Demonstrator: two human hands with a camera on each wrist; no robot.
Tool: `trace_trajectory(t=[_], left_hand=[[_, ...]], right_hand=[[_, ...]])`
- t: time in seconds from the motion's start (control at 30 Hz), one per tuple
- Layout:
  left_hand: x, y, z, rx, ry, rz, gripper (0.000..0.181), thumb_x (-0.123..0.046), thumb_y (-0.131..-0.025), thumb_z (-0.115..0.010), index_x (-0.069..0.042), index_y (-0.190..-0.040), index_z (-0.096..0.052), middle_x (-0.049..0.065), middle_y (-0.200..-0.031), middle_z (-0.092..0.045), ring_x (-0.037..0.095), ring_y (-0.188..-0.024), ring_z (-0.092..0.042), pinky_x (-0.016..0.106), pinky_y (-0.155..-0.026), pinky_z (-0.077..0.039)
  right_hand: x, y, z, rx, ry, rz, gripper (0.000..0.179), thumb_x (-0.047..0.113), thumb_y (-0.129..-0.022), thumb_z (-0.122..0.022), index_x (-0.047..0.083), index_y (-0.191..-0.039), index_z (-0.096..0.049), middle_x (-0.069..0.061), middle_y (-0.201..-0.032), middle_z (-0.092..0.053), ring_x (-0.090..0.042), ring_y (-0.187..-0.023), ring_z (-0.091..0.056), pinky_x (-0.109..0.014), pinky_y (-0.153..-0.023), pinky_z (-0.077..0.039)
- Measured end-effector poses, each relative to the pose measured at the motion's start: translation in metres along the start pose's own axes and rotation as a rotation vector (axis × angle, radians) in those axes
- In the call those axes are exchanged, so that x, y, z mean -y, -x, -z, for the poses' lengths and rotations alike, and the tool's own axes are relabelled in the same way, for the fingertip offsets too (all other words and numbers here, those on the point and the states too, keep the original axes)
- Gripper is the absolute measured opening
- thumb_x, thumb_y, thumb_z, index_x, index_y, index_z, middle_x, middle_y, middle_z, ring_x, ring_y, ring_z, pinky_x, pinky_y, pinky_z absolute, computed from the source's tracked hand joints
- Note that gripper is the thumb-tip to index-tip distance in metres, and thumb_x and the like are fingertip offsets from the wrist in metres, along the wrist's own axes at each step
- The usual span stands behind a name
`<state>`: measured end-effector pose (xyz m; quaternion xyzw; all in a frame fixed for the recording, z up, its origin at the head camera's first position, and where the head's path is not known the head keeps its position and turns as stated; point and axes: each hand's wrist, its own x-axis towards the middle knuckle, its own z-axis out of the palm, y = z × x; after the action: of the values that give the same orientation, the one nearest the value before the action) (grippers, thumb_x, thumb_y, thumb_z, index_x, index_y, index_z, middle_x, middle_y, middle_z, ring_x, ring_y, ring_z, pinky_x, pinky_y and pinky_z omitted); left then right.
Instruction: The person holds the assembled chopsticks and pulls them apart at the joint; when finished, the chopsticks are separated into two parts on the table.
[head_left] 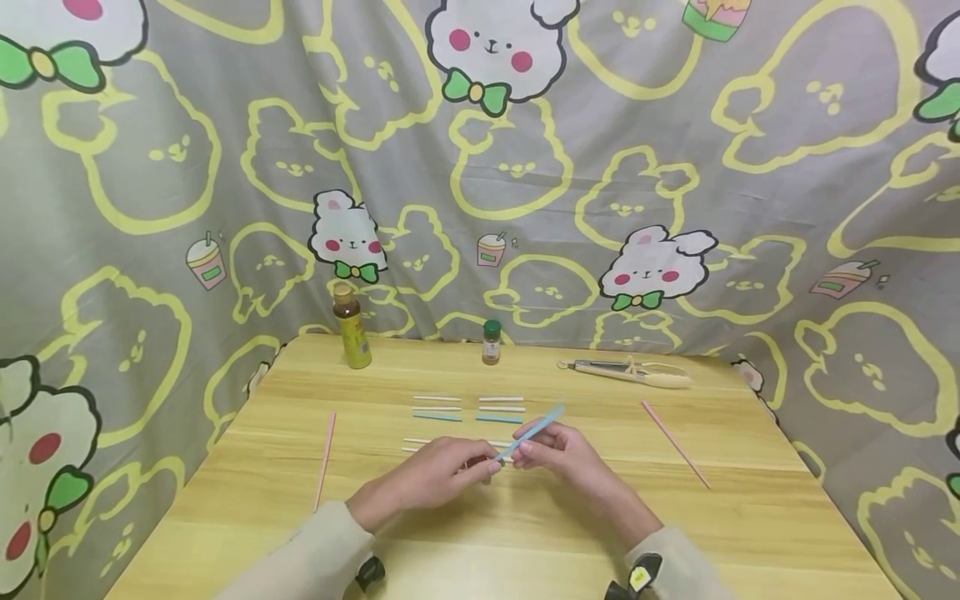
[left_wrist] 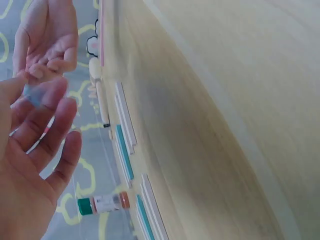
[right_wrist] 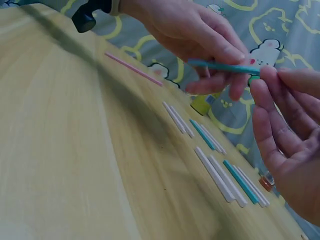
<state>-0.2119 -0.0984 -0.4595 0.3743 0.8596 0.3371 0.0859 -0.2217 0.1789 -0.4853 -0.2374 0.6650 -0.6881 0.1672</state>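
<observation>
Both hands meet above the middle of the table in the head view, holding one thin blue straw (head_left: 543,422) tilted up to the right. My left hand (head_left: 441,473) pinches near its lower end, thumb and fingertips around it. Further along, my right hand (head_left: 564,457) pinches the straw between thumb and fingers. In the right wrist view the blue straw (right_wrist: 220,65) spans between the two hands. Beyond the hands lie two short blue straws (head_left: 437,417) with white straws (head_left: 437,398) beside them, in two side-by-side groups. Some white straws are partly hidden behind the hands.
A pink straw (head_left: 325,462) lies on the left and another pink straw (head_left: 675,444) on the right. Along the back stand a brown-and-yellow bottle (head_left: 356,337) and a green-capped jar (head_left: 491,343); tongs (head_left: 626,372) lie back right. A patterned curtain (head_left: 420,179) surrounds the table (head_left: 480,567).
</observation>
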Motion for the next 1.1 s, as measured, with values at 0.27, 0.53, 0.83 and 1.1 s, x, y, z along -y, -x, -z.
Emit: trace_trajectory(t=[0.27,0.53,0.83,1.1], left_hand=[[0.002,0.005,0.001,-0.031,-0.056,0.002,0.029,-0.036,-0.114,-0.058,-0.015,-0.102,-0.074,-0.011,-0.072,-0.064,-0.004,-0.059,-0.043,0.018,-0.055,-0.039],[0.008,0.007,0.003,-0.067,-0.103,-0.001,0.023,-0.035,-0.112,-0.063,-0.019,-0.106,-0.078,-0.013,-0.082,-0.069,-0.004,-0.066,-0.048,0.019,-0.061,-0.045],[0.007,0.007,-0.001,-0.103,-0.109,0.004,0.026,-0.041,-0.113,-0.06,-0.022,-0.113,-0.078,-0.017,-0.078,-0.064,-0.004,-0.062,-0.045,0.019,-0.057,-0.041],[0.005,0.007,-0.002,-0.154,-0.12,0.033,0.022,-0.037,-0.114,-0.06,-0.022,-0.112,-0.076,-0.012,-0.093,-0.074,-0.003,-0.072,-0.054,0.021,-0.065,-0.048]], right_hand=[[-0.002,0.008,0.004,0.153,-0.297,0.07,0.041,0.0,-0.11,-0.039,0.011,-0.135,-0.07,-0.002,-0.115,-0.078,-0.013,-0.104,-0.074,-0.028,-0.098,-0.059],[0.005,0.012,0.005,0.139,-0.084,-0.011,0.052,0.028,-0.119,-0.031,-0.01,-0.135,-0.063,-0.001,-0.109,-0.079,-0.012,-0.094,-0.072,-0.028,-0.089,-0.059],[0.006,0.01,-0.014,0.031,0.396,-0.051,0.029,0.023,-0.112,-0.063,0.003,-0.133,-0.071,-0.017,-0.104,-0.077,-0.01,-0.076,-0.061,-0.024,-0.071,-0.053],[0.001,0.006,-0.026,-0.087,0.743,0.11,0.022,0.032,-0.11,-0.067,0.013,-0.113,-0.077,0.0,-0.099,-0.076,-0.001,-0.079,-0.059,-0.022,-0.072,-0.054]])
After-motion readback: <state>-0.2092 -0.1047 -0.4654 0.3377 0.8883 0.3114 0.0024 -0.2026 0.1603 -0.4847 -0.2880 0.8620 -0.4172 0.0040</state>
